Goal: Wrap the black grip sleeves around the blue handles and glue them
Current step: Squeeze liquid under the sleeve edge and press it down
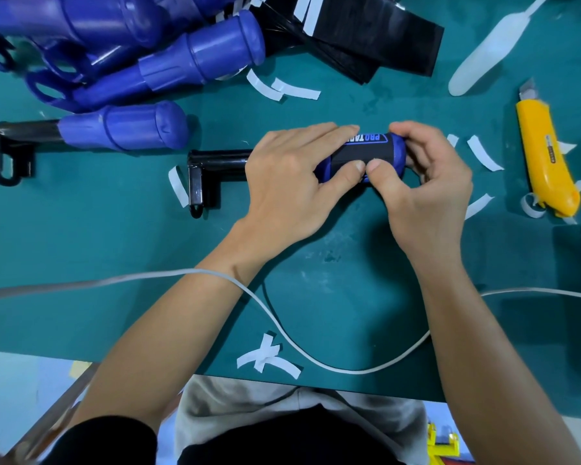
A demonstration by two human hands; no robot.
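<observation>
Both of my hands are on one blue handle (398, 152) lying across the middle of the green mat (114, 236), its black metal shaft (215, 159) running out to my left. The black grip sleeve (353, 156) is wrapped around the handle — white lettering on a blue-bordered label shows on its top face.

Left hand (289, 182): fingers laid flat over the far side of the sleeve, thumb pressing its near side. Closed on the handle, not gripping hard as far as I can judge.

Right hand (426, 189): curled around the handle's rounded end, thumb tip touching the left thumb tip on the sleeve's near edge. The seam itself is hidden under the thumbs; I cannot tell whether it is shut.

Around the work:
- unwrapped blue handles (155, 62) piled at the far left, one more (125, 129) lying alone just beside the held shaft
- a stack of flat black sleeves (366, 38) at the far centre
- white backing strips (282, 88) scattered on the mat
- yellow utility knife (547, 159) to my right — blade end pointing away from me
- white cable (316, 360) looping across the near edge, crossing my left forearm
</observation>
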